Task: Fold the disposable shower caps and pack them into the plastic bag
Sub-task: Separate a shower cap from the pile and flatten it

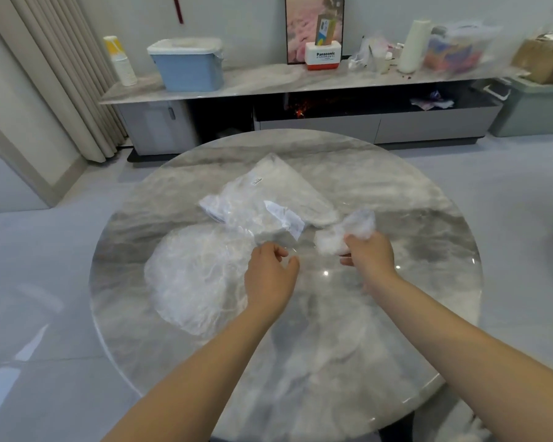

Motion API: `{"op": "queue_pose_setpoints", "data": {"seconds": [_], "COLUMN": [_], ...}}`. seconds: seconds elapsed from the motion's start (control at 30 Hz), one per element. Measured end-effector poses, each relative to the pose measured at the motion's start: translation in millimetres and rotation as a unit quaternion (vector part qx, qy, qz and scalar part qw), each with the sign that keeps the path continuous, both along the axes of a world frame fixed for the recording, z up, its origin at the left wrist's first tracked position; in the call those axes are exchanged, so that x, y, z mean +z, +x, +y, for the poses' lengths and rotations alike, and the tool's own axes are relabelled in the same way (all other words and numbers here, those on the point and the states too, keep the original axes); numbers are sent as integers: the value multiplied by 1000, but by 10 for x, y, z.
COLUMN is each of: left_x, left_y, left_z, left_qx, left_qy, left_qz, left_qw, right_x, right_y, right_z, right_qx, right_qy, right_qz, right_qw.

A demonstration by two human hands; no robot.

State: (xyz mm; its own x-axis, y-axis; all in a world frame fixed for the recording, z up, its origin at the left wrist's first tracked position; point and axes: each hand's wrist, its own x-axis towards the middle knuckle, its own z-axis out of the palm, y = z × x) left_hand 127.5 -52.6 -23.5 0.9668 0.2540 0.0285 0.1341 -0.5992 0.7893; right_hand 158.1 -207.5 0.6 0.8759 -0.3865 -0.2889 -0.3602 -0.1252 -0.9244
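Right hand [369,255] grips a bunched shower cap [348,231] (left hand [270,275] loosely curled, holding nothing).

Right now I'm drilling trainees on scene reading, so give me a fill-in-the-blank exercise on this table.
1. The right hand grips a bunched-up ____.
2. The left hand holds ____.
3. An unfolded shower cap lies spread out on the person's ____ side of the round table.
4. The plastic bag lies ____ both hands.

Missing words: shower cap; nothing; left; beyond

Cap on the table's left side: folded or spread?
Spread. The shower cap lies as a wide rounded sheet on the table, beside the left hand.
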Motion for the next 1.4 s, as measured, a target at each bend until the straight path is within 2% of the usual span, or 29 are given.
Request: {"op": "queue_pose_setpoints", "data": {"seconds": [0.07, 0.17, 0.47, 0.53, 0.6, 0.7, 0.87, 0.97, 1.13, 1.27, 1.4], "left_x": [-48, -109, -285, -342, -362, -436, -491, -445, -404, -376, -349], "left_y": [130, 324, 607, 632, 632, 628, 652, 680, 689, 680, 651], "left_z": [-29, -47, -4, 26, 49, 70, 65, 52, 69, 105, 122], "left_qx": [8, 12, -33, -35, -42, -65, -12, -4, -28, -30, -36], "left_qy": [57, 130, 320, 351, 367, 411, 344, 324, 341, 289, 256], "left_qz": [-18, -39, 4, -15, -31, -3, -82, -118, 3, 9, -3], "left_qw": [998, 991, 947, 936, 929, 909, 935, 939, 940, 957, 966], "right_x": [39, -21, -358, -411, -446, -417, -415, -405, -374, -401, -496], "right_y": [110, 256, 558, 577, 591, 580, 609, 655, 844, 997, 982], "right_z": [42, 151, 333, 309, 287, 283, 281, 298, 339, 415, 540], "right_qx": [12, 41, 80, 79, 69, 42, 81, 113, 131, 132, 190], "right_qy": [-115, -166, -167, -184, -158, -86, -89, -91, -81, -9, 63], "right_qz": [-57, -89, 35, 80, 113, 138, 167, 149, 164, 157, 139], "right_qw": [992, 981, 982, 977, 979, 986, 979, 978, 975, 979, 970]}}
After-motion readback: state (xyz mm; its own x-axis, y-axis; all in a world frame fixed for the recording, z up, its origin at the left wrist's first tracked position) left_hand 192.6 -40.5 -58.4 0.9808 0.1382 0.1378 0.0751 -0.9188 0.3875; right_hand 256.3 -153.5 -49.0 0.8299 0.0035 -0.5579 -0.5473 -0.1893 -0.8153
